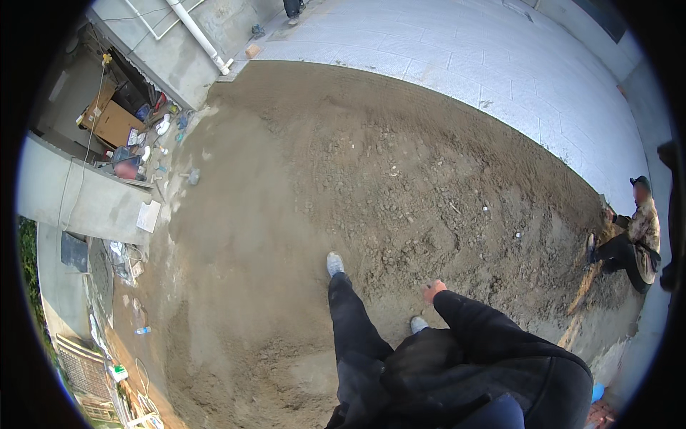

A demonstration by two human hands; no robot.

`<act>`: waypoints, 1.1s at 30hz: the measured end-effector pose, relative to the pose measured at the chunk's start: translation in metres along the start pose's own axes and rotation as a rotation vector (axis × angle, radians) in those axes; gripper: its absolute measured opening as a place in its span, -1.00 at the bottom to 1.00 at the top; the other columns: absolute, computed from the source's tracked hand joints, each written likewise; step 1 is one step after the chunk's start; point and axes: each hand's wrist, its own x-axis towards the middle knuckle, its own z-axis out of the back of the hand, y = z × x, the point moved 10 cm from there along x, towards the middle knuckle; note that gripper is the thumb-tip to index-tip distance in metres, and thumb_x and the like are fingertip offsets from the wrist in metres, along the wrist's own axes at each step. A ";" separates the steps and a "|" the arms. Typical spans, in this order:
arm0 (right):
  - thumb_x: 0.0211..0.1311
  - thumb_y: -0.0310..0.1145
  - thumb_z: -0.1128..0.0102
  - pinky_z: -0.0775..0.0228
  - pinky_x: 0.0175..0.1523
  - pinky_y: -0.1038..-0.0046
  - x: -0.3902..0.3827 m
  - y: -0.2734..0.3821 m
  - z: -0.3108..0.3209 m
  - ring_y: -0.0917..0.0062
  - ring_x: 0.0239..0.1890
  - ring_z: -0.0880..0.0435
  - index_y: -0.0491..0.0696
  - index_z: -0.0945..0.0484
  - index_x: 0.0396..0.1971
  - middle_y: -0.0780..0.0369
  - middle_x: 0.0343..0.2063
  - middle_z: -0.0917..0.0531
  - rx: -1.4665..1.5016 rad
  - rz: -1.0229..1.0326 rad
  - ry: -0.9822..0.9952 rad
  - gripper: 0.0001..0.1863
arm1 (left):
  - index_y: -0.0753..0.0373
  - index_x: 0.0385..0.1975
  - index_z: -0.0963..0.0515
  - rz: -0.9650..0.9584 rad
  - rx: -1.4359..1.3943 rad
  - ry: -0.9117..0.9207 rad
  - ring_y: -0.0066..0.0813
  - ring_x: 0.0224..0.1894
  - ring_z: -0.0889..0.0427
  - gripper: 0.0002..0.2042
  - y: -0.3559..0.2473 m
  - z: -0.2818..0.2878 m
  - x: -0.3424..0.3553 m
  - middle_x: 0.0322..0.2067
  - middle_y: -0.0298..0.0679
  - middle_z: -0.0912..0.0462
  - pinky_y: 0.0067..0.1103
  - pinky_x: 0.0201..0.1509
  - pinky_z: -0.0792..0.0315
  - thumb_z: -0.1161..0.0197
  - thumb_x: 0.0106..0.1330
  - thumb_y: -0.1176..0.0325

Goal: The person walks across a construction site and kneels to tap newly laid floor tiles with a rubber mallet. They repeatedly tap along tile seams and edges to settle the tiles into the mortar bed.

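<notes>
My right hand reaches out low from a dark sleeve, over the grey-brown sand-and-mortar bed; its fingers are small and blurred, so I cannot tell whether they hold anything. My left hand is not in view. My legs in dark trousers show, with a pale shoe on the smoother part of the bed and the other shoe further right, below the hand. The bed's right part is rough and lumpy, with small white bits.
A co-worker crouches at the right edge. Pale paving lies beyond the bed. At the left are cardboard boxes, assorted clutter and a concrete wall. A white pipe runs down the back wall; another person's foot shows at the top.
</notes>
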 end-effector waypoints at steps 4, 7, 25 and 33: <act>0.33 0.11 -0.20 -0.62 0.18 0.08 0.070 0.158 0.051 -0.03 0.05 -0.76 -0.04 -0.79 -0.07 -0.05 -0.08 -0.79 0.037 -0.069 0.066 -0.48 | 0.17 0.06 -0.64 -0.038 0.067 0.035 -0.17 -0.03 -0.75 -0.62 -0.078 0.193 0.132 -0.06 -0.12 -0.77 -0.25 0.10 -0.63 -0.03 0.58 0.03; 0.33 0.07 -0.23 -0.63 0.15 0.08 0.097 0.282 0.155 -0.01 0.06 -0.75 -0.04 -0.79 -0.08 -0.05 -0.07 -0.78 -0.021 -0.176 -0.090 -0.52 | 0.16 0.13 -0.60 -0.048 0.148 0.040 -0.16 -0.01 -0.72 -0.59 -0.150 0.364 0.205 -0.03 -0.13 -0.75 -0.27 0.13 -0.61 0.01 0.61 0.01; 0.31 -0.25 -0.40 -0.57 0.04 0.19 0.708 0.835 0.730 0.18 -0.03 -0.67 -0.06 -0.71 -0.16 0.16 -0.12 -0.69 0.177 0.628 -0.597 -0.77 | 0.36 0.02 -0.68 0.065 -0.385 -0.121 -0.21 -0.34 -0.81 -0.61 -0.948 0.857 0.551 -0.31 0.00 -0.82 -0.34 -0.26 -0.68 -0.30 0.37 0.18; 0.38 -0.06 -0.29 -0.42 0.21 0.14 1.033 0.898 0.855 0.18 0.18 -0.56 -0.11 -0.64 -0.04 0.10 0.05 -0.63 0.002 0.495 -0.251 -0.59 | 0.39 0.17 -0.57 -0.290 0.289 -0.553 0.29 0.15 -0.59 -0.52 -1.414 1.032 0.643 0.06 0.24 -0.63 -0.08 0.25 -0.50 -0.28 0.39 0.15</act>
